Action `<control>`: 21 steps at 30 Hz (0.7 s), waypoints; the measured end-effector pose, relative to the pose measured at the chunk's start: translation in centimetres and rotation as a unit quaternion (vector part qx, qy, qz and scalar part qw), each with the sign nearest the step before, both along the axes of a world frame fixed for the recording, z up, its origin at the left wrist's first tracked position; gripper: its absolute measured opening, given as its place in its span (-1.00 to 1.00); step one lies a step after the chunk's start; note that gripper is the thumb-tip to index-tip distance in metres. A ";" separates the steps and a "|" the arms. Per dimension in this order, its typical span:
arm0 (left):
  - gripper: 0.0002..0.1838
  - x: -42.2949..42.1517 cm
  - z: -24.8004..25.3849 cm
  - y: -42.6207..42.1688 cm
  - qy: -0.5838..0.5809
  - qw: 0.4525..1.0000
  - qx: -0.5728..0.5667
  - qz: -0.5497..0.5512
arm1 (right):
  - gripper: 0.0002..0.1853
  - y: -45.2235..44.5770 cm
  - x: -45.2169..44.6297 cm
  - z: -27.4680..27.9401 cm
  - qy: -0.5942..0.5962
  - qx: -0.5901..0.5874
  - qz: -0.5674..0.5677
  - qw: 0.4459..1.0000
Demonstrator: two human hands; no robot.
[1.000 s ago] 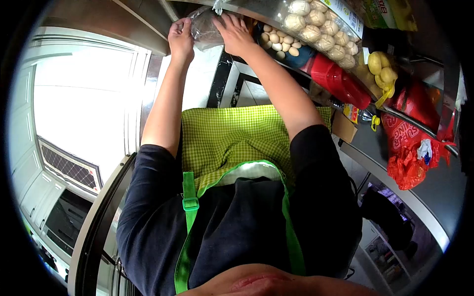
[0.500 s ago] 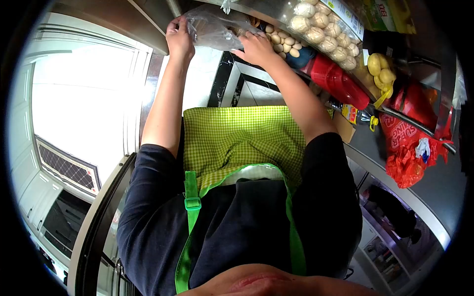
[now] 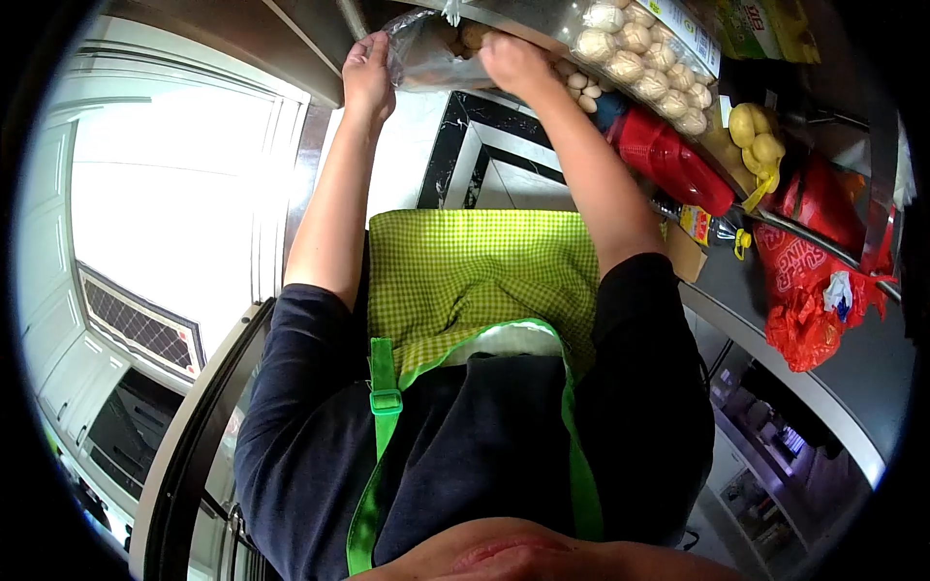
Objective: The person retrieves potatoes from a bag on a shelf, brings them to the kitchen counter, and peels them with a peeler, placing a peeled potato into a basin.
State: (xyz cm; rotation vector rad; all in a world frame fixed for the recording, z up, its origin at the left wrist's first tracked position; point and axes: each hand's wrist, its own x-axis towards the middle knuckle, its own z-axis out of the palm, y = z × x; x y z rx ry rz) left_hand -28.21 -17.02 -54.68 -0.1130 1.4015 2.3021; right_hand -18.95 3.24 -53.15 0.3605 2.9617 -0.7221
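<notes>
My left hand (image 3: 368, 77) pinches the edge of a clear plastic bag (image 3: 426, 63) at the top of the view. Brown roundish items (image 3: 471, 40) show at the bag's right end, too indistinct to name. Beside them is my right hand (image 3: 515, 66), its fingers curled; what they grip, if anything, is hidden. Just right of that hand, small pale egg-like items (image 3: 581, 89) lie on a lower shelf, partly covered by my wrist. A green checked apron (image 3: 484, 261) spreads below my forearms.
A clear pack of pale round items (image 3: 644, 58) sits on the rack at upper right. Near it are a red plastic container (image 3: 668, 160), yellow fruits in a net (image 3: 756, 140), a yellow-capped bottle (image 3: 722, 232) and a red bag (image 3: 804, 300). A metal-framed door (image 3: 199, 426) stands at left.
My right hand has moved up from the bag's edge beside the egg-like items and its fingers have curled. The bag has shifted, showing the brown items more. My left hand keeps its pinch.
</notes>
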 end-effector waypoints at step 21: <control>-0.78 2.6 0.6 -0.9 0.109 0.988 -0.111 -0.004 | -0.55 -4.1 -10.4 -14.2 -0.041 0.216 0.031 0.975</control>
